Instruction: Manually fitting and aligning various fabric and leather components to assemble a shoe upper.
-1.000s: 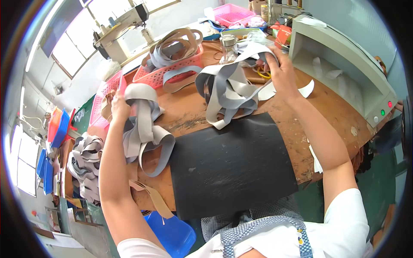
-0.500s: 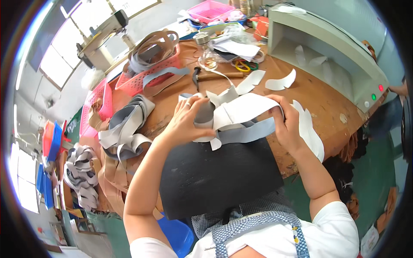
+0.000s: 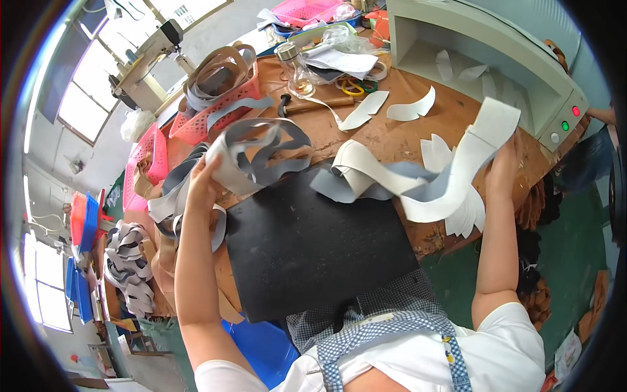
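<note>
My left hand (image 3: 206,178) is closed on a loose bundle of grey-and-white material strips (image 3: 234,163), whose loops hang over the far left corner of a black mat (image 3: 320,248). Out to the right, my right hand (image 3: 505,157) grips a long white strip with a grey underside (image 3: 484,134); the strip hides part of the fingers. This strip curves down and back to the left, its curled end hanging over the mat's far edge. Near my right hand, a fanned stack of white cut pieces (image 3: 465,215) lies on the wooden table (image 3: 424,243).
A grey machine (image 3: 480,32) with an open bay and lit buttons stands at the far right. A hammer (image 3: 320,104), a glass jar (image 3: 295,72) and white pieces (image 3: 411,106) lie beyond the mat. Pink baskets (image 3: 151,157) and more strips (image 3: 130,261) are at the left.
My hands have moved far apart, the left toward the left side and the right outward. The strips, earlier bunched together between them, are now separated into a left bundle and a right strip.
</note>
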